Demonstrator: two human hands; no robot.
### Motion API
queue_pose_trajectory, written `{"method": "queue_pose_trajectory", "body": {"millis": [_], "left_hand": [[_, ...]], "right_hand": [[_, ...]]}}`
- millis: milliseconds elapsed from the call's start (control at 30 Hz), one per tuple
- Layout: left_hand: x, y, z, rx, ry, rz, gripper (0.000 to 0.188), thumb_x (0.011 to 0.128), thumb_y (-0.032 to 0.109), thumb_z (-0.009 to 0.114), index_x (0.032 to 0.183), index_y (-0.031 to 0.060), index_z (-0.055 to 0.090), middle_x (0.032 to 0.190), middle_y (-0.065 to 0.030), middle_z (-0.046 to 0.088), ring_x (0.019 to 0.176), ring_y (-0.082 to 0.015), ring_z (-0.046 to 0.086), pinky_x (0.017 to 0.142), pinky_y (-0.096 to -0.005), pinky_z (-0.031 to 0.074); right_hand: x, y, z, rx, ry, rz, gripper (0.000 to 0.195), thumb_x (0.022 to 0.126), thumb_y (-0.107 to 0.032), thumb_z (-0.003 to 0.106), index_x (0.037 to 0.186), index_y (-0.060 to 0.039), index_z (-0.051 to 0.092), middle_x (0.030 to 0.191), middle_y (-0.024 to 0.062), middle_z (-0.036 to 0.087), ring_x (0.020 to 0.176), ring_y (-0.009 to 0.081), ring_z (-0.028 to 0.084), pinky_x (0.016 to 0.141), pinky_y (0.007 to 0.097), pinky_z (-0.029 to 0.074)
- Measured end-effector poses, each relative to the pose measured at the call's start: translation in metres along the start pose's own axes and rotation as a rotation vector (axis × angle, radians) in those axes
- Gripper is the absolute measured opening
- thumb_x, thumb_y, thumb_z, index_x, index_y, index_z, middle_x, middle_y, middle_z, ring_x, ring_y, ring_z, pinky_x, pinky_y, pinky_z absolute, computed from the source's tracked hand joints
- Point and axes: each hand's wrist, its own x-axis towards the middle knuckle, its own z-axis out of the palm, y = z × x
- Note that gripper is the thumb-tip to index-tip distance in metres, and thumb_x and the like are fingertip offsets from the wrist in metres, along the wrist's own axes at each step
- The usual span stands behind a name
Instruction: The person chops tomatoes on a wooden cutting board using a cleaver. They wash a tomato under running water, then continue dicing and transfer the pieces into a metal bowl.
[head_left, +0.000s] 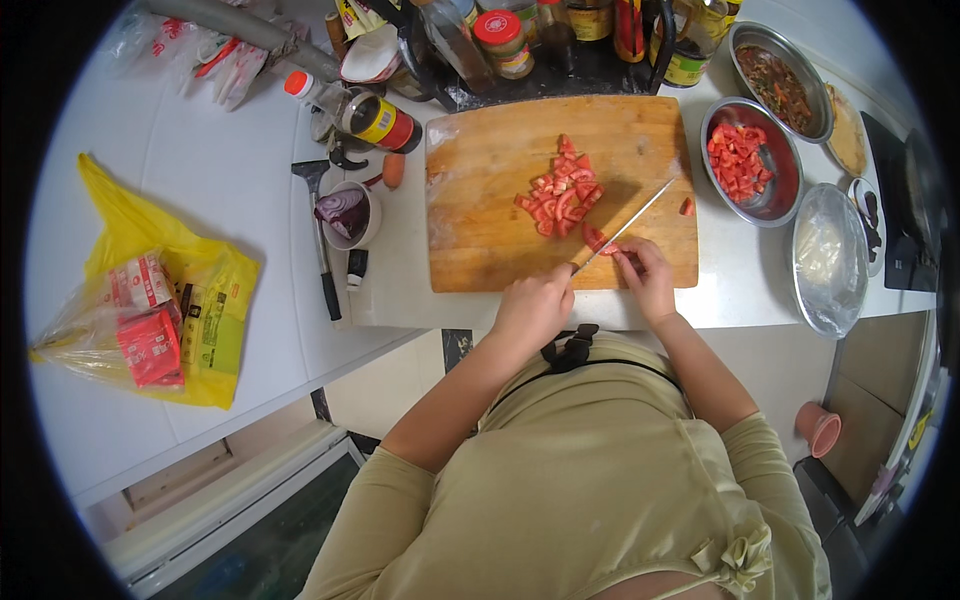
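Note:
My left hand (534, 306) grips the handle of a kitchen knife (637, 212). Its blade slants up to the right, edge down across a tomato wedge (598, 238) at the front of the wooden cutting board (480, 259). The fingertips of my right hand (649, 276) pinch the near end of that wedge, close beside the blade. Just beyond the knife lies a pile of cut tomato pieces (562, 191). A single small tomato piece (687, 206) rests near the board's right edge.
Right of the board stand a steel bowl (787, 211) of chopped tomato, another steel bowl (823, 124) of dark food and a plastic-covered bowl (829, 262). On the left are a cup (367, 238) with red onion, a squeegee-like scraper (321, 240) and a sauce bottle (367, 120). Several jars line a black rack (540, 82) behind.

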Motion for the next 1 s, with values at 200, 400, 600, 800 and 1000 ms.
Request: {"method": "queue_pose_trajectory", "body": {"millis": [200,400,600,800,1000], "left_hand": [[-0.001,-0.006,0.016,0.040,-0.021,0.008,0.016,0.081,0.013,0.054,0.095,0.0072,0.059,0.067,-0.0151,0.062,0.057,-0.0339,0.060,0.053,-0.0458,0.048],[-0.005,-0.019,-0.031,-0.060,0.247,0.033,0.016,0.083,0.012,0.056,0.097,0.0053,0.060,0.063,-0.0149,0.060,0.055,-0.0306,0.060,0.050,-0.0409,0.047],[-0.005,-0.026,-0.037,-0.186,0.292,-0.093,0.011,0.084,0.012,0.056,0.090,0.0030,0.057,0.062,-0.0155,0.058,0.053,-0.0307,0.059,0.048,-0.0392,0.045],[-0.023,-0.024,-0.018,-0.189,0.042,-0.066,0.012,0.083,0.015,0.057,0.082,0.0032,0.054,0.063,-0.0158,0.059,0.057,-0.0335,0.059,0.051,-0.0416,0.045],[-0.027,-0.028,-0.006,-0.063,-0.019,-0.096,0.013,0.083,0.016,0.054,0.082,0.0036,0.055,0.065,-0.0160,0.061,0.059,-0.0337,0.060,0.053,-0.0434,0.047]], "right_hand": [[0.000,-0.011,0.007,-0.079,-0.021,-0.061,0.011,0.079,-0.006,0.066,0.086,-0.0004,0.060,0.085,0.0120,0.059,0.070,0.0254,0.059,0.061,0.0308,0.048],[0.046,-0.016,0.005,-0.150,-0.057,-0.140,0.020,0.079,0.000,0.057,0.098,-0.0023,0.058,0.097,0.0154,0.058,0.087,0.0327,0.057,0.076,0.0372,0.047],[0.100,-0.020,0.006,-0.347,-0.287,-0.279,0.022,0.078,-0.006,0.061,0.099,-0.0019,0.060,0.096,0.0150,0.060,0.084,0.0303,0.060,0.075,0.0345,0.048],[0.064,-0.011,-0.041,-0.146,-0.263,0.258,0.022,0.081,-0.011,0.065,0.098,0.0006,0.060,0.084,0.0094,0.063,0.073,0.0161,0.061,0.068,0.0283,0.050],[0.029,0.003,-0.028,-0.041,-0.207,0.279,0.026,0.080,-0.014,0.069,0.098,0.0016,0.060,0.080,0.0066,0.064,0.068,0.0119,0.060,0.063,0.0250,0.049]]}}
